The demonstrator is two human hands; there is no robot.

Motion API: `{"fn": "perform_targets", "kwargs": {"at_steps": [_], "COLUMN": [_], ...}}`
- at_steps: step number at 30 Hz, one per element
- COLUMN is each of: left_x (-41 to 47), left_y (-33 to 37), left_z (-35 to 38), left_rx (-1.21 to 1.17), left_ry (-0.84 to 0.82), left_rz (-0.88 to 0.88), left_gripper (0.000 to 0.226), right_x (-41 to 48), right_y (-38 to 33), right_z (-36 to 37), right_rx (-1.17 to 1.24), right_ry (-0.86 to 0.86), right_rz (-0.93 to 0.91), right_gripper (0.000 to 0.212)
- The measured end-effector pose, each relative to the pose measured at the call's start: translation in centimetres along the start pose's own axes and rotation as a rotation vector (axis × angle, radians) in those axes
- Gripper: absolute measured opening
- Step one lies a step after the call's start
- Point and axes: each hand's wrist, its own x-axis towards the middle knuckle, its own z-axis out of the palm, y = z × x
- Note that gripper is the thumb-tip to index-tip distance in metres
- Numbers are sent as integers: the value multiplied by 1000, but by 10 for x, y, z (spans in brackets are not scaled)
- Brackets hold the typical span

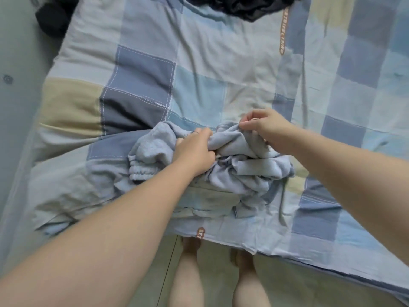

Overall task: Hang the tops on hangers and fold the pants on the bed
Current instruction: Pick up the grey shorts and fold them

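Our left hand (194, 149) and right hand (266, 129) each grip the crumpled blue garment (245, 173) at the frame's centre on the bed (143, 52), so we should lift and shake it flat first.

One pale blue garment (241, 171): unfolded, crumpled heap on the bed (199, 63), close to the near edge, roughly mid-width. Soft, heavily wrinkled fabric; a gathered elastic band (141, 173) shows on the heap's left side. Can't tell legs from waist. Held at two spots: the left hand (194, 149) grips a bunch at the top middle, the right hand (265, 129) pinches a fold at the far right corner of the heap. A dark clothing heap (243, 5) sits bunched at the bed's far edge, partly out of frame, well apart from the blue one.
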Motion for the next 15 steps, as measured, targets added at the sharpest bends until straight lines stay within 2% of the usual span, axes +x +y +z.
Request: {"fn": "perform_targets", "kwargs": {"at_steps": [5,7,9,10,13,15], "left_x": [-90,-129,-169,-187,-231,-249], "left_y": [53,81,113,129,179,207], "left_z": [4,11,21,25,30,24], "left_rx": [-213,-329,-427,-472,-535,-566], "left_ry": [-117,-131,-148,-154,-116,-49], "left_rz": [-179,-233,-255,-261,-238,-214], "left_gripper": [21,26,32,31,8,8], "right_x": [-98,-142,-189,-212,-281,-315], "right_y": [22,37,52,58,74,81], "right_z": [-32,-54,-81,-95,-133,-155], "right_rx": [60,132,156,174,225,254], "right_ry": [10,21,39,45,63,126], "right_rz": [-70,-56,-74,-94,-141,-170], "right_gripper": [13,30,37,35,21,16]}}
